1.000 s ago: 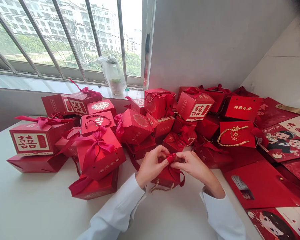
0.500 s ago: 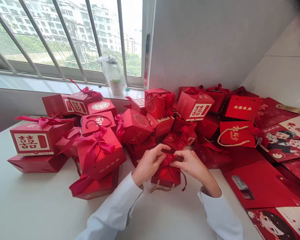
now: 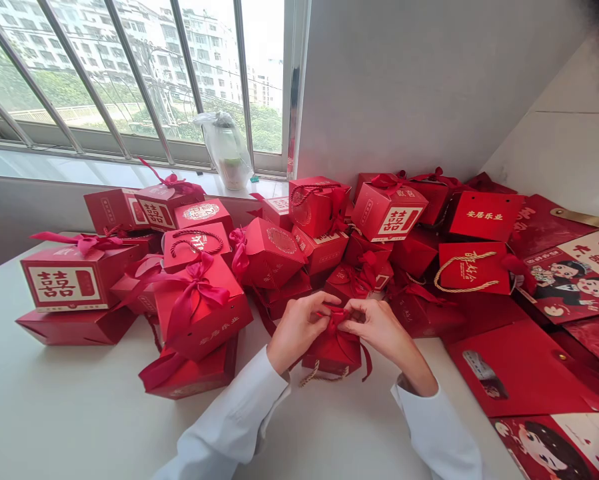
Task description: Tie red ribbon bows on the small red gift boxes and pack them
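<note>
Left grip [image 3: 296, 332] and right grip [image 3: 382, 333] pinched on the red ribbon [image 3: 333, 319] atop a red box [image 3: 332, 357], lower centre, tension best kept even.

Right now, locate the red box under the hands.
The red box sits lower centre in the head view, under the left hand and right hand.
</note>
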Tool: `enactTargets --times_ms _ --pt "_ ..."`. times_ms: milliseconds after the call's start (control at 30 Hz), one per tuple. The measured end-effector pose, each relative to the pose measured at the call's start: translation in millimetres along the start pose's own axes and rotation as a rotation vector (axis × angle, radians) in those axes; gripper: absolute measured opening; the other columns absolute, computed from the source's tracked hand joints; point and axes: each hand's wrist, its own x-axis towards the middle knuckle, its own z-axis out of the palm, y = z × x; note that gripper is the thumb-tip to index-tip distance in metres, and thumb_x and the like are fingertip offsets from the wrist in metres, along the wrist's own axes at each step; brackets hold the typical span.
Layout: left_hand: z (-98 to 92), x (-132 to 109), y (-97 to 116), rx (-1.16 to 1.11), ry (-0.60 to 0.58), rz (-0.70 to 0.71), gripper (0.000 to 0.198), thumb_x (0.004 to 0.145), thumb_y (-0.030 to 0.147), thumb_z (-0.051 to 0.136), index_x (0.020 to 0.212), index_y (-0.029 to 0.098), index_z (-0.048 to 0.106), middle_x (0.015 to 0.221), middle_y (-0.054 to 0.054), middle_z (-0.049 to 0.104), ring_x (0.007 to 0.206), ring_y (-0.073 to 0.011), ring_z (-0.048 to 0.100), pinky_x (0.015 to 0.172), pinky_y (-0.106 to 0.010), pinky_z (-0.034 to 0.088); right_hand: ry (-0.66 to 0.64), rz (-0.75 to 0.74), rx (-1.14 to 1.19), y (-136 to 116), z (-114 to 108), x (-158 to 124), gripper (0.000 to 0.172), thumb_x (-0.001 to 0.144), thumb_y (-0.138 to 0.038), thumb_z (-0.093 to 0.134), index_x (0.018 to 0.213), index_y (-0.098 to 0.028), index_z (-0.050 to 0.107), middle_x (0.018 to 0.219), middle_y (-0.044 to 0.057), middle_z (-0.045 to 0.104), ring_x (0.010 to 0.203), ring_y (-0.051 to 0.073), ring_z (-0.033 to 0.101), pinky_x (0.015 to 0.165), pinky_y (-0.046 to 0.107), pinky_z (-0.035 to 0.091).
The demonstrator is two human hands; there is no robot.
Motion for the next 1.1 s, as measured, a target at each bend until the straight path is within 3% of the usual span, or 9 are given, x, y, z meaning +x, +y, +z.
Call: enactTargets --times_ms 167,367,800,1100 --pt "2.1 -1 0 -0.075 0.019 -0.127 0.03 0.076 0.016 0.055 0.105 0.015 0.06 0.072 -0.003 0.069 0.056 -0.0126 0.06 0.05 -0.02 0.044 -0.011 0.002 0.0 -1 0 -2 0.01 0.071 -0.027 0.06 0.066 -0.019 0.063 0.061 -0.003 0.06 0.057 0.012 0.049 0.054 0.022 0.032" --pt "2.4 1 0 -0.104 0.032 -0.156 0.033 0.071 0.018 0.065 0.103 0.013 0.061 0.075 -0.006 0.072 0.07 -0.0183 0.066 0.067 -0.026 0.049 -0.002 0.019 -0.032 -2 1 -3 0.008 0.068 -0.028 0.063 0.067 -0.02 0.062 0.054 -0.005 0.053 0.052 0.011 0.043 0.05 0.022 0.028" --pt "0.4 2 -5 -0.03 0.047 -0.13 0.035 0.071 0.022 0.063 0.105 0.015 0.056 0.07 -0.002 0.068 0.063 -0.0137 0.059 0.061 -0.024 0.043 0.011 0.014 -0.03 -4 3 -2 0.012 0.069 -0.03 0.064 0.065 -0.019 0.06 0.054 -0.005 0.052 0.052 0.01 0.042 0.049 0.022 0.028" --pt "1.8 2 -5 -0.018 0.056 -0.134 0.046 0.067 0.017 0.061 0.111 0.016 0.046 0.066 0.003 0.064 0.057 -0.0104 0.052 0.057 -0.021 0.041 -0.215 0.009 0.18 7 -13 -4 0.022 0.073 -0.039 0.065 0.079 -0.018 0.063 0.061 -0.004 0.056 0.055 0.01 0.046 0.05 0.021 0.032"
